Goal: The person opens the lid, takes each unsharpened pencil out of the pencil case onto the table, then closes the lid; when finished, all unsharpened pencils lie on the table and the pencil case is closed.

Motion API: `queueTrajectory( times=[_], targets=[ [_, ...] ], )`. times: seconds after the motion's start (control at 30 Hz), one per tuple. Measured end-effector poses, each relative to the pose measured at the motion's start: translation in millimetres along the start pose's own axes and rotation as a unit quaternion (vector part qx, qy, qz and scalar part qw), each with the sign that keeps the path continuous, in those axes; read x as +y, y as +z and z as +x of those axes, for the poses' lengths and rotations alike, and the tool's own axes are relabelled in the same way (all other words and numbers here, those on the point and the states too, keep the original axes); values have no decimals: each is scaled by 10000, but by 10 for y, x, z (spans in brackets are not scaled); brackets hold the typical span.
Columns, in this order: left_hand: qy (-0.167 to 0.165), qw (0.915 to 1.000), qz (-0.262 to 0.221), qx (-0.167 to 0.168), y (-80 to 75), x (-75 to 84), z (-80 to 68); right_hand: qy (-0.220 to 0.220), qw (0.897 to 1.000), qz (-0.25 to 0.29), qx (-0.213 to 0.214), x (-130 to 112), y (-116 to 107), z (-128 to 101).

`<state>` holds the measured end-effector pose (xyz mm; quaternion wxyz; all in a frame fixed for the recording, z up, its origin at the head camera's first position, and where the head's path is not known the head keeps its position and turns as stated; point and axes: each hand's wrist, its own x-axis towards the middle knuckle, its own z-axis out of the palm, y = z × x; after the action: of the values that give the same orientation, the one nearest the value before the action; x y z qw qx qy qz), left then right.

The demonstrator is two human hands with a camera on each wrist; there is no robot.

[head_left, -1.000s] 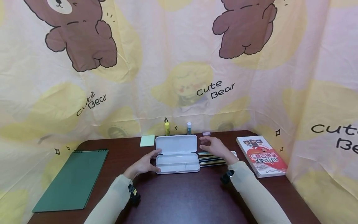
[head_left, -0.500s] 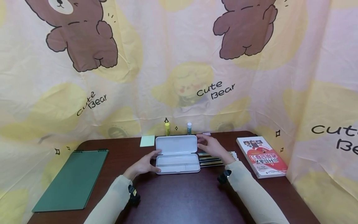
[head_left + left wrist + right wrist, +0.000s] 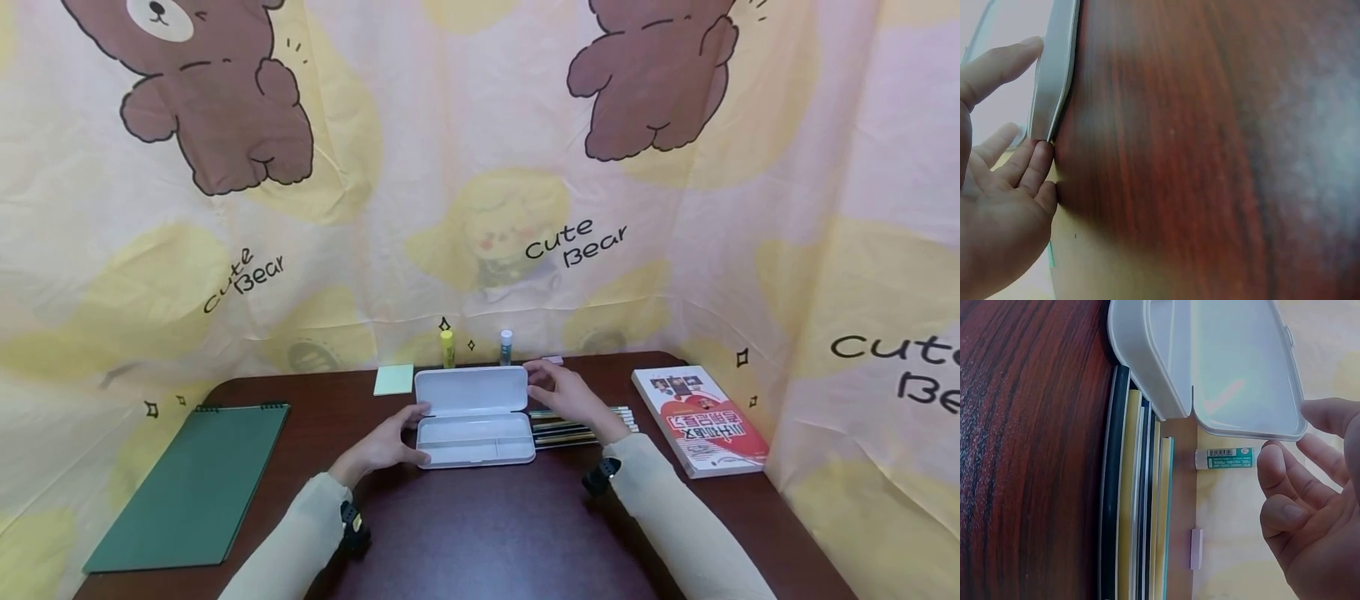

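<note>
A white pencil case (image 3: 457, 452) lies on the table with its lid (image 3: 471, 392) raised; no things show in its compartments. My left hand (image 3: 382, 442) holds the case's left end, thumb at the front corner and fingers along the side. In the left wrist view, my left thumb and fingertips (image 3: 1040, 156) touch the case wall. My right hand (image 3: 570, 393) is at the lid's upper right corner. The right wrist view has the thumb on one side of the lid corner and fingers on the other. Several pencils (image 3: 558, 433) lie right of the case, partly under my right hand.
Behind the case stand a yellow stick (image 3: 447, 348) and a glue stick (image 3: 506, 346). A pale eraser (image 3: 1196, 549) lies near the pencils. Green sticky notes (image 3: 393, 380) and a green pad (image 3: 191, 487) are left; a book (image 3: 701, 421) lies right. A printed curtain surrounds the table.
My right hand has moved left from above the pencils to the lid's right corner, and now stays there. My left hand keeps its place on the case.
</note>
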<state>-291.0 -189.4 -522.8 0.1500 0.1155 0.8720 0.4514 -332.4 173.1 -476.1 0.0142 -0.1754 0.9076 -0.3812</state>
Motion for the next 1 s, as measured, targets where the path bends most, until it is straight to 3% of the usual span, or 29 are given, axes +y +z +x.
queueTrajectory(
  times=[0.47, 0.77, 1.0],
  targets=[
    [211, 9977, 448, 458, 45, 58, -100, 51, 9998, 179, -44, -53, -54, -60],
    [97, 9974, -168, 701, 66, 92, -138, 27, 9999, 72, -137, -65, -71, -125],
    [324, 9969, -254, 677, 34, 78, -185, -47, 9994, 190, -300, -83, -73, -176]
  ],
)
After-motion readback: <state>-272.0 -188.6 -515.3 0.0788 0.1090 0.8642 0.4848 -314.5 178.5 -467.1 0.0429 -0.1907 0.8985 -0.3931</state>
